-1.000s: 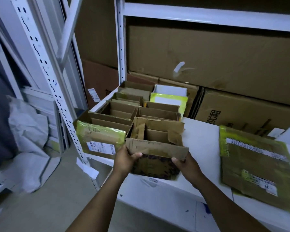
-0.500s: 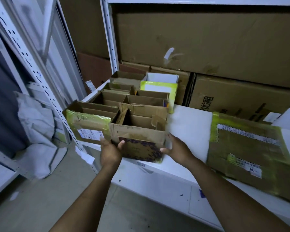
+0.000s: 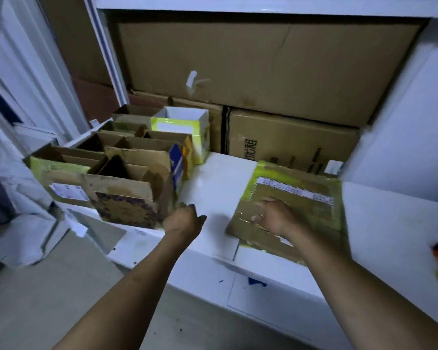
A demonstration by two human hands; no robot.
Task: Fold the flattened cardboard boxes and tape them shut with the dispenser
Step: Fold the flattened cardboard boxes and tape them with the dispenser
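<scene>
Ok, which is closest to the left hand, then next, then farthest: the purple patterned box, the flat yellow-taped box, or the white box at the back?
1. purple patterned box, right beside the left hand, on its left.
2. flat yellow-taped box, off to the right.
3. white box, at the back of the row.

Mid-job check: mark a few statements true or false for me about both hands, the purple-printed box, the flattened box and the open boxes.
1. The right hand is over the flattened box. True.
2. The left hand grips the purple-printed box. False: it is open beside that box, holding nothing.
3. The flattened box stands upright. False: it lies flat on the white table.
4. The other open boxes stand left of the flattened box. True.
</scene>
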